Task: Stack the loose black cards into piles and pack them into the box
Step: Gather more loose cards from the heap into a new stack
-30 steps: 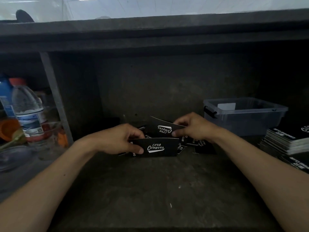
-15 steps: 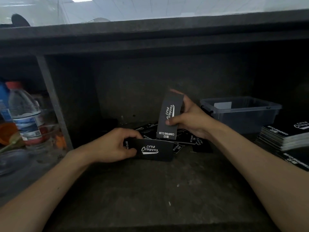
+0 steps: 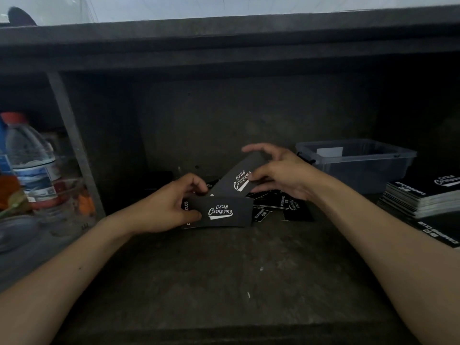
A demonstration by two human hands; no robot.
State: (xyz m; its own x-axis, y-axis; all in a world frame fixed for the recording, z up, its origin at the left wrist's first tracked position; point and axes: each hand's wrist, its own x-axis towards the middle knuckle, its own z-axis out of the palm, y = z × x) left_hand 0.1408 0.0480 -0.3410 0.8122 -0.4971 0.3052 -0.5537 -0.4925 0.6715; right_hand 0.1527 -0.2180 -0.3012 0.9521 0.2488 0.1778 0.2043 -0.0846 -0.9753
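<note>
The dark grey counter (image 3: 224,282) lies under both grips. I see the clear plastic box (image 3: 348,175) just right of the right hand (image 3: 286,175), whose grip pinches a tilted black card (image 3: 234,181). The left hand (image 3: 164,207) clamps a black card pile (image 3: 224,211); loose black cards (image 3: 271,204) lie just behind it.

Toward the back of the counter (image 3: 224,270), the left hand (image 3: 164,210) grips a bundle of black cards (image 3: 221,211) by its left end while the right hand (image 3: 281,175) pinches a tilted card (image 3: 239,180) just behind it, above loose cards (image 3: 276,205), left of a clear box (image 3: 356,165).
</note>
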